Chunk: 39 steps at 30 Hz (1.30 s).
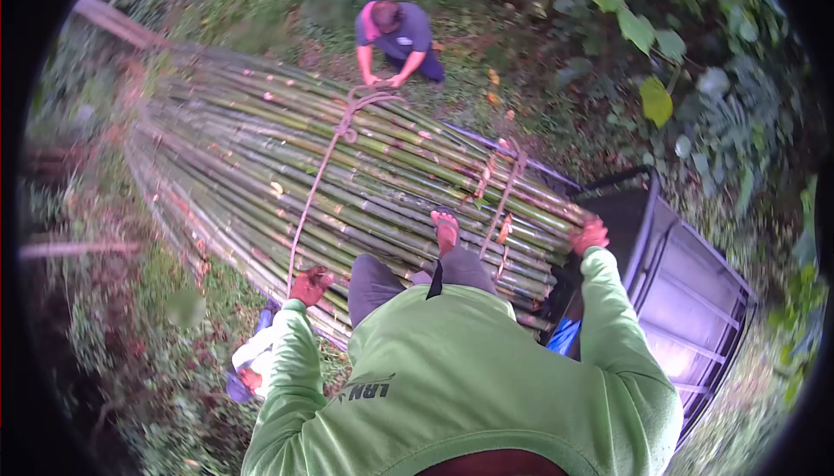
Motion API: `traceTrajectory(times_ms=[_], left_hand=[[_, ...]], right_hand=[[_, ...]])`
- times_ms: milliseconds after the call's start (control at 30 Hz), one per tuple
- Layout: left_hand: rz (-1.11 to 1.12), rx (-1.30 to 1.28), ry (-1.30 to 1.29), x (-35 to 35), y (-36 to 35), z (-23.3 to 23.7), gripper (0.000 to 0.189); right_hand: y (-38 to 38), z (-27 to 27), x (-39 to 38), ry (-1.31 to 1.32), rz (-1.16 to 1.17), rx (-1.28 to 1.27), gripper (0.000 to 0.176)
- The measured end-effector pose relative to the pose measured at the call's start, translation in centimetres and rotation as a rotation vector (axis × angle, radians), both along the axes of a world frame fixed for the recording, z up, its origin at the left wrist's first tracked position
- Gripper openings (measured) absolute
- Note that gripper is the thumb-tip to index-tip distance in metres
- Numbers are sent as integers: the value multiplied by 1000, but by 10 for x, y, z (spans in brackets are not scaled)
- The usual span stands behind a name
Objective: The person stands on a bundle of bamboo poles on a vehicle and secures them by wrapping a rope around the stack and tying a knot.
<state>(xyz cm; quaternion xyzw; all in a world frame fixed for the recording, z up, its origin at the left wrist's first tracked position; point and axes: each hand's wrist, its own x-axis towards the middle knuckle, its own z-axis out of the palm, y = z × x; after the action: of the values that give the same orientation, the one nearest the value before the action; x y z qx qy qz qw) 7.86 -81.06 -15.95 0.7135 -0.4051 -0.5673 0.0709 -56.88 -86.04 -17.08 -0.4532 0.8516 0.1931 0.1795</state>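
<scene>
Long green bamboo poles (pixel 278 142) lie in a large bundle beneath me, with my sandalled foot (pixel 446 231) on top. Toward the left, a rope (pixel 315 182) crosses the bundle, with a knot near its far side. My left hand (pixel 311 286) is curled at the near edge, beside the lower end of this rope; what its fingers close on is hidden. At the cut ends on the right, my right hand (pixel 591 237) grips a bamboo pole. A second rope (pixel 506 191) passes over the bundle nearer to that hand.
Across the bundle, a person in a dark shirt (pixel 408 37) bends with both hands by the rope. Another person (pixel 252 363) is low at left, partly hidden by my arm. A dark vehicle (pixel 686 280) stands at right. Leafy plants (pixel 712 128) surround the scene.
</scene>
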Motion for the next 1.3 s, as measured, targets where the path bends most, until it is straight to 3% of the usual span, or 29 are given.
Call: traceTrajectory(times_ms=[33,67,100,167,300,400,433,467,500,533,567,600,633,700,733,833,867,967,1100,1300], left_hand=[[-6,14,14,-13,-24,13,43],[-81,-63,13,-1,-31,-9,41],[-178,-140,40,7,-39,-37,39],[-129,23,15,-26,-72,-20,37],[-270,32,114,-48,-95,-46,37],[-341,39,96,-68,-104,-39,38],[-670,-200,-61,-46,-103,-81,43],[-695,-99,-96,-70,-109,-43,48],[-693,-40,-53,-74,-112,-42,48],[-698,-79,-86,-69,-110,-55,48],[-721,-116,-111,-65,-108,-63,48],[-751,-60,-173,-82,-116,-38,49],[-798,0,-225,-95,-122,-15,51],[-611,133,-45,-66,-109,-65,53],[-554,126,20,-72,-110,-60,53],[-704,141,-93,-81,-123,-71,53],[-844,36,-103,-81,-128,-83,52],[-613,66,22,-119,-149,-65,50],[-596,117,9,-171,-176,-37,49],[-647,150,61,-183,-170,-55,47]], right_hand=[[11,27,-17,110,22,-131,60],[28,35,-44,236,7,-261,61],[35,63,-66,156,-189,-190,63],[76,86,-100,388,-312,-219,63],[149,107,-142,276,-734,-241,69],[193,95,-140,200,-742,-137,83],[205,90,-136,127,-749,-158,86],[224,62,-146,125,-674,-133,87],[248,33,-161,108,-608,-183,90],[282,-8,-191,162,-461,-72,95],[268,14,-166,186,-641,-161,97],[257,25,-156,170,-745,-129,99],[256,29,-156,148,-764,-115,100],[239,40,-151,166,-782,-65,95],[244,29,-163,144,-808,-106,94],[262,0,-205,70,-904,-241,87],[260,0,-212,59,-922,-207,87],[247,2,-206,60,-999,-115,89],[231,7,-194,138,-1018,-88,90],[223,7,-189,166,-1047,-136,88]])
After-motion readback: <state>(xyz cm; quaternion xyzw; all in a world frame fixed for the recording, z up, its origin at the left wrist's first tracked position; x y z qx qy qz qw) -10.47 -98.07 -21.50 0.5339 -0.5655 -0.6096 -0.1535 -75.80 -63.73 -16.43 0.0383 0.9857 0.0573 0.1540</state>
